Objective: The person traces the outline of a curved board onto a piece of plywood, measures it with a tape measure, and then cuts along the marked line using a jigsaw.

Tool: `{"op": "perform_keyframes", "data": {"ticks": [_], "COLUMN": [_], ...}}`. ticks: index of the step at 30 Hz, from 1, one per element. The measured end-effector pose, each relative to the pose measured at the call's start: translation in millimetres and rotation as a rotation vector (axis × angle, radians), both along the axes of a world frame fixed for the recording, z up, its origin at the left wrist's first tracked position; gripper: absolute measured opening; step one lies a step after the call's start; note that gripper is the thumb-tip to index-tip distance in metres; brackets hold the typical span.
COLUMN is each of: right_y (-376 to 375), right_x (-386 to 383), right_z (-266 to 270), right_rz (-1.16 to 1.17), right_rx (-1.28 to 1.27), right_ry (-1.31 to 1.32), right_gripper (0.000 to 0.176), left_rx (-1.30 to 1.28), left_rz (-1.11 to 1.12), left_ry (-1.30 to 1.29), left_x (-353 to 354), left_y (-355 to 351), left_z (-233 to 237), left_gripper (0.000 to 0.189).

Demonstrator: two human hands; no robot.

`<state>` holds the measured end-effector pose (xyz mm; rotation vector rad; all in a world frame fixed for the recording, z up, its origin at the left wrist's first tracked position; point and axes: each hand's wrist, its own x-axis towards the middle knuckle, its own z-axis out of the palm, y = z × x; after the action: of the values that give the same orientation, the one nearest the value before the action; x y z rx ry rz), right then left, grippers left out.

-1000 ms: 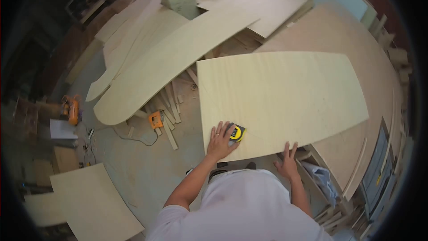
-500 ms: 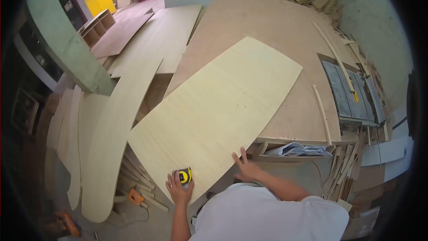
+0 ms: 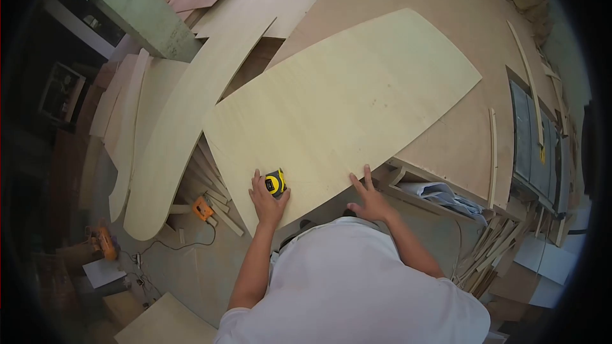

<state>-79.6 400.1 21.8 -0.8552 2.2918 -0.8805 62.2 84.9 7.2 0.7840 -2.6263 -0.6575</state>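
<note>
A pale plywood panel (image 3: pixel 331 114) with a curved far end lies slanted across a larger brown sheet (image 3: pixel 446 146). At its near left end, my left hand (image 3: pixel 268 202) rests with fingers and thumb around a yellow and black tape measure (image 3: pixel 275 183). No blade extended across the wood can be made out. My right hand (image 3: pixel 371 201) lies at the panel's near edge. Its fingers are spread, two of them on the surface, and the thumb sits lower by the edge.
Left of the panel is a long rounded board (image 3: pixel 169 134). An orange power tool (image 3: pixel 203 208) with a cord and another orange tool (image 3: pixel 104 242) are below. To the right are a table saw top (image 3: pixel 532 134), a thin strip (image 3: pixel 493 156) and a scrap-wood pile (image 3: pixel 491 248).
My view has tipped downward, so the panel and both hands appear higher. More floor shows at lower left. Both hands stay at about the same places on the panel.
</note>
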Motion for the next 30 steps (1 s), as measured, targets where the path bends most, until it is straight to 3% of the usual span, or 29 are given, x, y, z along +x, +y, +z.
{"op": "perform_keyframes", "data": {"ticks": [2,3,5,7,9,21,25,30], "right_y": [16.7,22.8,38.0,52.0,58.2,-16.4,-44.1,-74.4], "right_x": [-11.2,-12.0,-22.4,-36.7,-43.1,-1.0,13.0,29.5], "right_z": [-4.5,4.1,-0.4,-16.5,-30.6,-28.2,-26.2,5.0], "right_rz": [-0.053,-0.171,-0.248,-0.262,-0.265,0.411,0.597,0.580], "right_rx": [-0.250,-0.334,-0.422,-0.291,-0.226,0.254,0.287,0.332], "right_ry": [-0.134,-0.149,-0.180,-0.228,-0.245,-0.256,-0.176,-0.147], "right_gripper": [0.070,0.051,0.037,0.022,0.022,0.041,0.044,0.047], "left_rx": [0.006,0.007,-0.048,-0.015,-0.022,0.039,0.081,0.046], "left_rz": [-0.012,-0.028,-0.035,0.014,0.021,0.109,0.083,0.144], "left_ry": [-0.018,-0.015,0.006,-0.093,-0.100,-0.114,-0.105,-0.011], "left_x": [-5.6,-5.6,-4.2,-7.8,-8.7,21.9,51.8,109.5], "left_y": [4.5,4.0,-0.7,4.9,4.1,32.2,38.1,25.1], "left_z": [6.9,5.9,6.8,21.9,19.7,34.3,39.1,30.8], "left_gripper": [0.088,0.087,0.084,0.085,0.086,0.080,0.078,0.078]}}
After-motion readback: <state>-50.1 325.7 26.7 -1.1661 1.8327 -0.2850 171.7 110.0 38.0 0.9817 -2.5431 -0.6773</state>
